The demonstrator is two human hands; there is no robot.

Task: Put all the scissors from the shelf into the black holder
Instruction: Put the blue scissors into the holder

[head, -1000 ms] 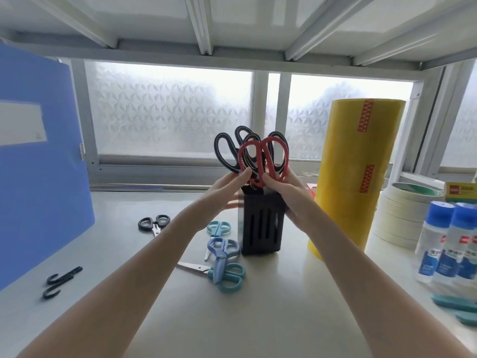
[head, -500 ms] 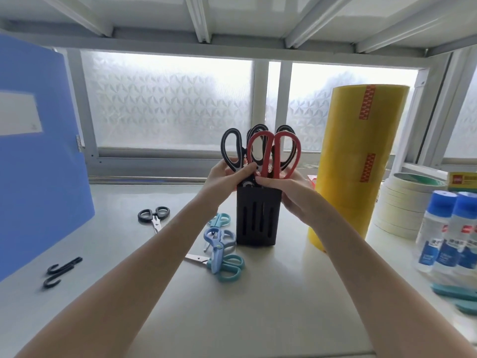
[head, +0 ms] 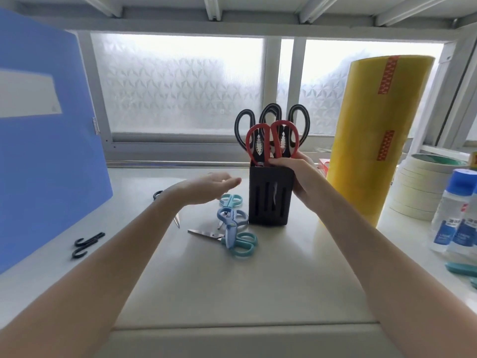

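Observation:
The black holder (head: 269, 202) stands upright mid-shelf. Red-handled scissors (head: 260, 140) and black-handled scissors (head: 299, 117) stick up out of it. My right hand (head: 299, 177) grips the holder's top right side, thumb against the red handles. My left hand (head: 206, 188) hovers open, holding nothing, to the left of the holder. Below it lie a small teal pair (head: 232, 200), a blue pair (head: 229, 220) crossing a larger teal pair (head: 241, 244), and a dark-handled pair (head: 158, 195) mostly hidden by my left wrist.
A blue folder (head: 49, 151) stands at the left with black hooks (head: 87, 242) in front of it. At the right are a tall yellow roll (head: 371, 140), stacked tape rolls (head: 418, 187) and glue bottles (head: 454, 213). The frosted window closes the back.
The red scissors have sunk into the holder. My left hand has let go of the handles and moved down and left, opening above the loose scissors. My right hand stays on the holder.

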